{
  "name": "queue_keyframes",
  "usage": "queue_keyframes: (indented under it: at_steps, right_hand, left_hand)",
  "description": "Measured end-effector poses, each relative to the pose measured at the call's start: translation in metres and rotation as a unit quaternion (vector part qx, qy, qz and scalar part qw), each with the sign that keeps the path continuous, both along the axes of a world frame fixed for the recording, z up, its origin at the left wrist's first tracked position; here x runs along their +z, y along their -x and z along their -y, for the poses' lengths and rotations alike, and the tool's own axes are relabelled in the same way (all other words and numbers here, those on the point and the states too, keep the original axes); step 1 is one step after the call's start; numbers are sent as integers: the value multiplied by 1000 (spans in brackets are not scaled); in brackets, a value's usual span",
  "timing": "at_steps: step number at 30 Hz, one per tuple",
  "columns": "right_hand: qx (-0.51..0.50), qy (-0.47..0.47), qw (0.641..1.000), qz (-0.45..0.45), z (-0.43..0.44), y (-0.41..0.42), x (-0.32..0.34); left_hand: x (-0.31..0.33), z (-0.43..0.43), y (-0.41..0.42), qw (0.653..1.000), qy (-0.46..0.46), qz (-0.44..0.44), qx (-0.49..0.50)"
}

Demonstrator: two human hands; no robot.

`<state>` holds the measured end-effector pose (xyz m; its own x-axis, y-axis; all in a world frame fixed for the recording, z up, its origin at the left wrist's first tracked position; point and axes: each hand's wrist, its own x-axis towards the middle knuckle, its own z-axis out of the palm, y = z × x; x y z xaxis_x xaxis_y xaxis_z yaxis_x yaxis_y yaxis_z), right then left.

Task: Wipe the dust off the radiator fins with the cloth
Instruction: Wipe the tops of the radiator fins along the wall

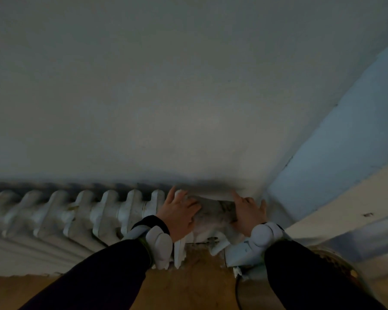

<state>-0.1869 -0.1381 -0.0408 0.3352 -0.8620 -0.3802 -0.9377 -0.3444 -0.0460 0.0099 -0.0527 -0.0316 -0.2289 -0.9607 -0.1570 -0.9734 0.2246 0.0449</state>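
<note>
The head view takes in one white ribbed radiator [54, 220], and seven of its fins [109, 198] can be counted left of the hands; any others are covered. One grey, dusty-looking cloth [213, 212] is draped over the radiator's right end. There are two hands. The left hand [178, 214] lies on the cloth's left edge with its fingers [171, 193] straight and spread, pressing rather than gripping. The right hand [250, 214] lies flat on the cloth's right edge, one finger stretched towards the wall and nothing clenched. Two white wrist units [159, 240] sit above two dark sleeves [103, 271]. A plain grey-white wall [188, 86] rises behind the radiator, and a pale blue side wall [345, 142] meets it past the radiator's right end. A brown floor [199, 287] lies below the radiator, with one dark cable [238, 291] running across it.
</note>
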Motion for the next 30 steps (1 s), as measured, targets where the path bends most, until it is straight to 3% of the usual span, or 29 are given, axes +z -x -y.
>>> queue_keyframes:
  at_steps: [7,10,21,30]
  right_hand:
    - [123,4,991,55,-9,-19,15]
    - [156,-13,987,36,-15,-32,15]
    - [114,-2,993,7,-29,-48,10]
    - [90,-54,994,-24,-19,-67,27]
  left_hand:
    - [11,-8,-24,995,-53,-4,82]
    - [13,-13,-40,993,-49,-7,110]
    - [19,-50,-75,969,-105,-5,226]
    - [27,-48,-88,969,-124,-20,212]
